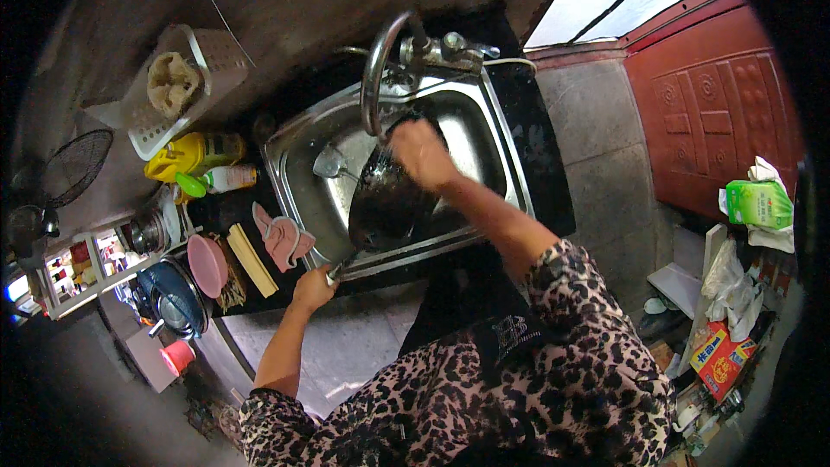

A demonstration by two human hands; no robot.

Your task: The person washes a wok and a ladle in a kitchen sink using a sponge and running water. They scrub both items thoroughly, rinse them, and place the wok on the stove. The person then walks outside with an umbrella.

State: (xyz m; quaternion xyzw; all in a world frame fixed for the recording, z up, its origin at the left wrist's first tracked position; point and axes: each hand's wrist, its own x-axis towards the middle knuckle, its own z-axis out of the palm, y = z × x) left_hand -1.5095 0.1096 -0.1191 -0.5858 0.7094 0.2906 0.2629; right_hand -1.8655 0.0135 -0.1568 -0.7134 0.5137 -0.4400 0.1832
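My left hand [313, 288] grips the handle of a dark wok [382, 201], which is tilted inside a stainless steel sink [502, 143]. At the wok's far rim, under the curved metal faucet [376, 71], is my right hand [418, 149], its fingers bent down against the pan. Whether it holds a cloth or scrubber is hidden. A metal ladle or spatula [329, 161] lies in the sink left of the wok. On the counter by the sink's left edge rests a pink cloth [283, 238].
Left of the sink stand a yellow bottle [201, 150], a spray bottle [227, 178], a wooden block [251, 261] and a pink bowl [207, 266]. A perforated basket [220, 55] hangs on the wall. A red door [720, 110] is at the right.
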